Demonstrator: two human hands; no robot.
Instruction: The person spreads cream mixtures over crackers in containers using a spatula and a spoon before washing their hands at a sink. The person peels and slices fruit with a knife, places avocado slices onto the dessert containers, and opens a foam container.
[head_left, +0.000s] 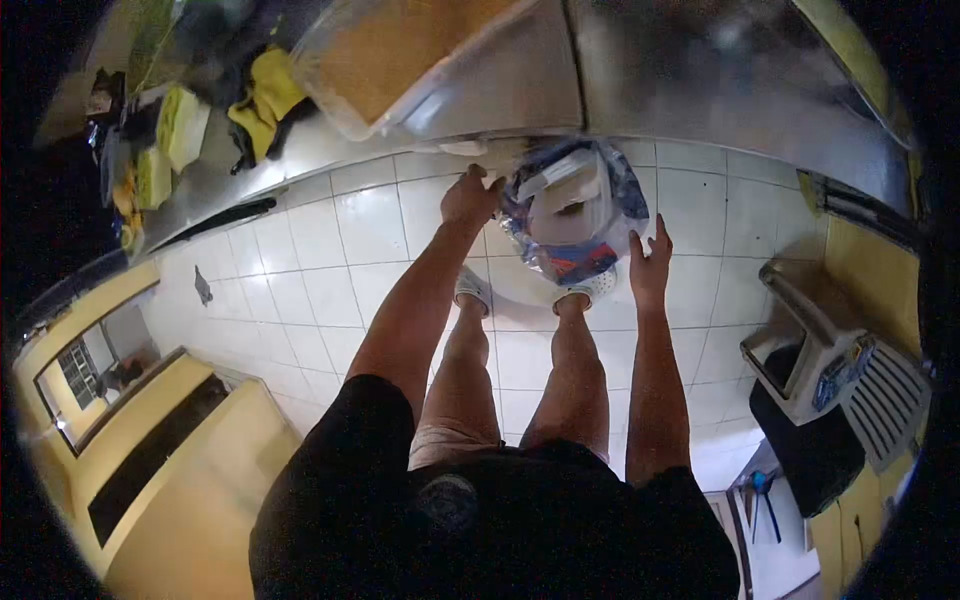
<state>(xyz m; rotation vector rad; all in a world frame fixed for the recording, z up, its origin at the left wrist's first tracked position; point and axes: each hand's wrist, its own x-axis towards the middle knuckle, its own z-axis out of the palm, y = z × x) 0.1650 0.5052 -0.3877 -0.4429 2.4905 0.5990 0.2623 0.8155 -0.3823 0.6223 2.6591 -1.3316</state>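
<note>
A round bundle in crinkled clear plastic (570,212), with blue and red patches and a pale rectangular piece inside, is between my hands near the counter's front edge. On its left side, my left hand (470,196) is beside the rim with its fingers apart. My right hand (650,262) is a little off its lower right side, fingers spread and holding nothing. Whether the bundle rests on anything cannot be made out.
A metal counter (500,95) spans the top, bearing a clear tub (400,60) with orange-brown contents and yellow-black gloves (268,100). White tiles (370,215) cover the floor. At right stands a grey plastic appliance (800,340); at left, a yellow cabinet (200,490).
</note>
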